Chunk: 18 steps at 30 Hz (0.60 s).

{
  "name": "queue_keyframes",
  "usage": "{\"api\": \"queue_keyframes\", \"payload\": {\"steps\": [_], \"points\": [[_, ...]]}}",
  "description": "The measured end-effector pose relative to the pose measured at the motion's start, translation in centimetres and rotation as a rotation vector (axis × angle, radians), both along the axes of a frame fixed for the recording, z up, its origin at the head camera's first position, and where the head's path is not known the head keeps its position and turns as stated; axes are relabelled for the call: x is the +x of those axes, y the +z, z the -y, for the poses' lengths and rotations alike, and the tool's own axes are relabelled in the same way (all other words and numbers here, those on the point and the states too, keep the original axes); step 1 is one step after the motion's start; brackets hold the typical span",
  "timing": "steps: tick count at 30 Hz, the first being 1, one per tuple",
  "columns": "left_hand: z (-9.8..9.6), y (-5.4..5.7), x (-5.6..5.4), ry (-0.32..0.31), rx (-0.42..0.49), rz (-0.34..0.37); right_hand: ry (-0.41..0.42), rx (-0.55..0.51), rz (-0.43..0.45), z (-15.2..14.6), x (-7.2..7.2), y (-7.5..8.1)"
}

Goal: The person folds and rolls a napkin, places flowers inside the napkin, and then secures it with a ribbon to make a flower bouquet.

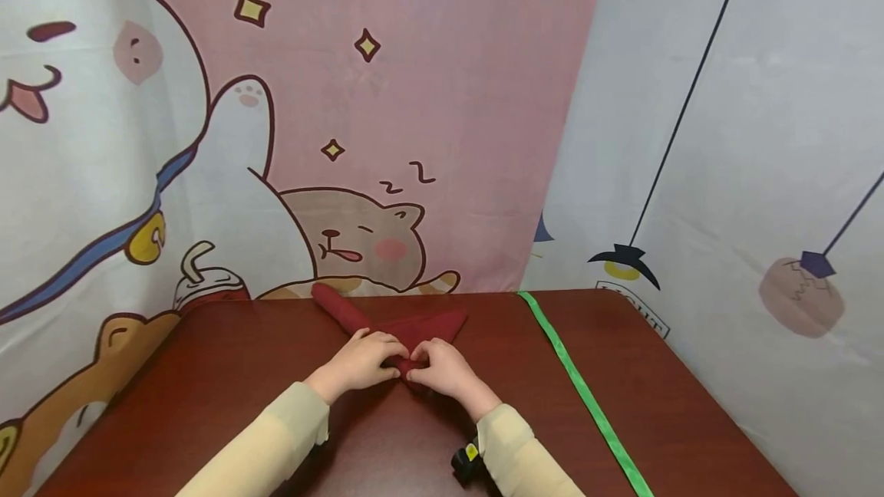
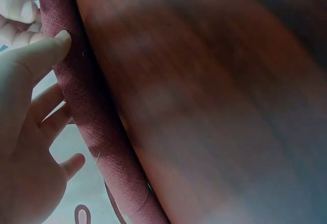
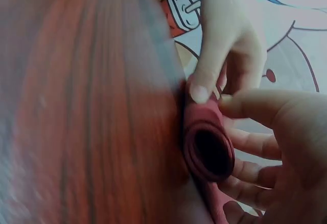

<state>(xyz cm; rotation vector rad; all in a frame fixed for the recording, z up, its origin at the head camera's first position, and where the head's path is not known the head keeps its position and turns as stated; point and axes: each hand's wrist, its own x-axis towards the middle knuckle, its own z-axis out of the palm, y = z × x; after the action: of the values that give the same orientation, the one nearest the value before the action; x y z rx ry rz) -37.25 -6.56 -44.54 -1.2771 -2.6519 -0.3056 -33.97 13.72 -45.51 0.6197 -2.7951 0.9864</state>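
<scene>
A dark red cloth (image 1: 435,324) is partly rolled into a tube; its rolled length (image 1: 337,305) slants toward the back left, and a flat pointed part lies behind my hands. My left hand (image 1: 366,363) grips the roll, thumb on the near side and fingers behind, as the left wrist view shows along the tube (image 2: 102,122). My right hand (image 1: 452,370) holds the roll close to its near end, fingers along its far side. In the right wrist view the hollow, layered end of the tube (image 3: 190,150) faces the camera, and both thumbs sit close together.
The brown wooden table (image 1: 228,374) ends at a cartoon-printed curtain (image 1: 449,60). A bright green strip (image 1: 583,390) runs down the table's right side. A small black device with a yellow mark (image 1: 468,460) is at the right wrist.
</scene>
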Motion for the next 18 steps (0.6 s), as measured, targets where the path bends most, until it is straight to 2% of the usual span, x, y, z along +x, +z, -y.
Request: {"api": "queue_keyframes", "payload": {"steps": [6,11,15,18], "points": [[-0.1,-0.1,-0.6,0.002,-0.004,0.003,-0.028,0.068,-0.014,0.5,0.0,-0.1],[-0.3,0.7,-0.9,0.000,-0.026,0.015,-0.029,0.094,-0.051,0.6,-0.1,0.3],[-0.1,1.0,-0.2,0.000,-0.036,0.054,-0.014,0.120,-0.056,1.0,0.4,0.4],[0.4,0.6,0.4,0.000,-0.023,0.075,-0.012,0.147,-0.053,1.5,0.8,0.2]]}}
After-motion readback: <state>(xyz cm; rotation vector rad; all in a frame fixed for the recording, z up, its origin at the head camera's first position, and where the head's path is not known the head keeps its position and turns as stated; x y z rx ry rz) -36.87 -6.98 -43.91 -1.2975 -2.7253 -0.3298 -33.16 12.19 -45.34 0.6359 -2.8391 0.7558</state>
